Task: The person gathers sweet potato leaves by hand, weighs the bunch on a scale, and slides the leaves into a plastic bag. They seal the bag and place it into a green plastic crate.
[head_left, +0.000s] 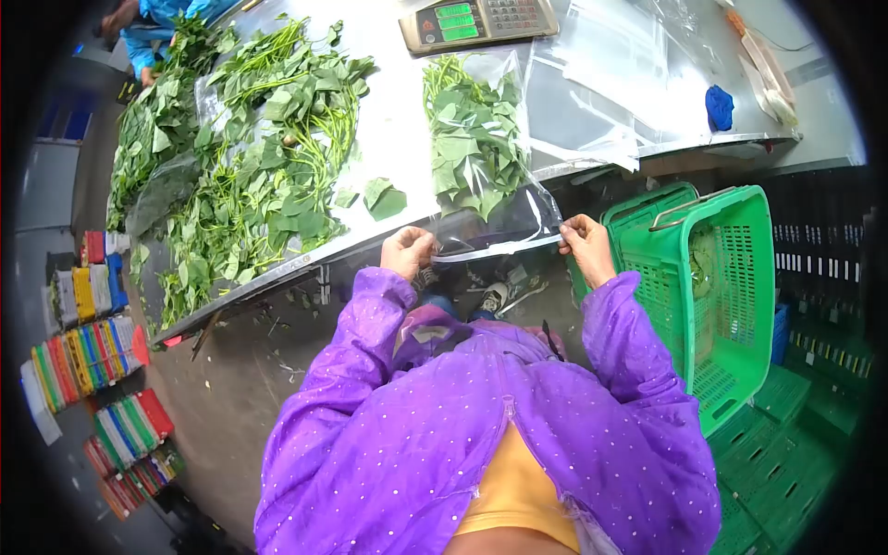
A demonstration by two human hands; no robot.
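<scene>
A clear plastic bag (490,227) filled with leafy greens (472,139) lies on the metal table, its mouth end hanging past the front edge towards me. My left hand (409,252) pinches the left corner of the bag's mouth. At the opposite corner my right hand (586,246) grips the edge between thumb and fingers. A pale strip along the mouth is stretched between both hands. The leaves sit in the far part of the bag, stems pointing away from me. One loose leaf (384,198) rests on the table left of the bag.
Heaps of loose greens (268,176) cover the table's left side. A digital scale (476,23) stands behind the bag. Plastic sheets (601,55) and a blue cloth (719,108) lie right. Green crates (731,287) stand at my right. A co-worker's blue sleeve (148,42) shows top left.
</scene>
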